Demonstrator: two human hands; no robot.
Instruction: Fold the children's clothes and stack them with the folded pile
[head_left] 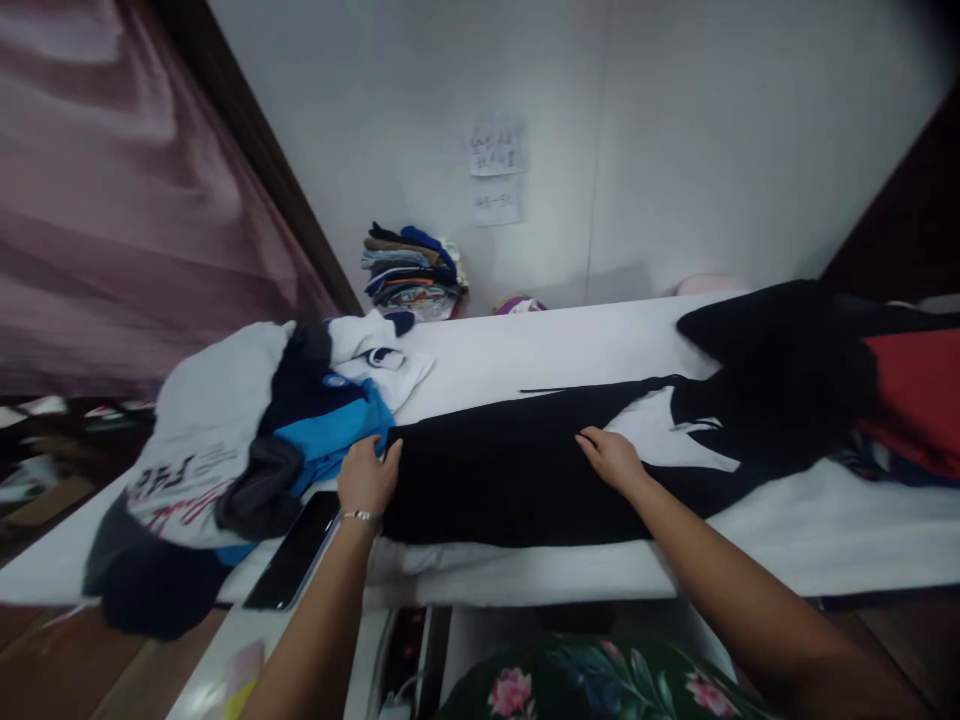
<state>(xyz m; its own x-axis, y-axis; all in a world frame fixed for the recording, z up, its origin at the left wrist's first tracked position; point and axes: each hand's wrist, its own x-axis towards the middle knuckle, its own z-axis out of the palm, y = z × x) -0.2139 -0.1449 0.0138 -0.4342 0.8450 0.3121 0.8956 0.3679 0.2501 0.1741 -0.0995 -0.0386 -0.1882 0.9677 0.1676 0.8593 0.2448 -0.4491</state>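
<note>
Looks like straightening now: the left hand [369, 478] and right hand [613, 460], both half-curled, grip hard to tell, touch the black garment [487, 480] lying between them on the desk [555, 340], the next move seemingly wanting an even pull.

A pinkish curtain [150, 210] hangs left of a pale wall [675, 150] bearing paper notes [496, 150], behind a white desk [547, 345].
</note>
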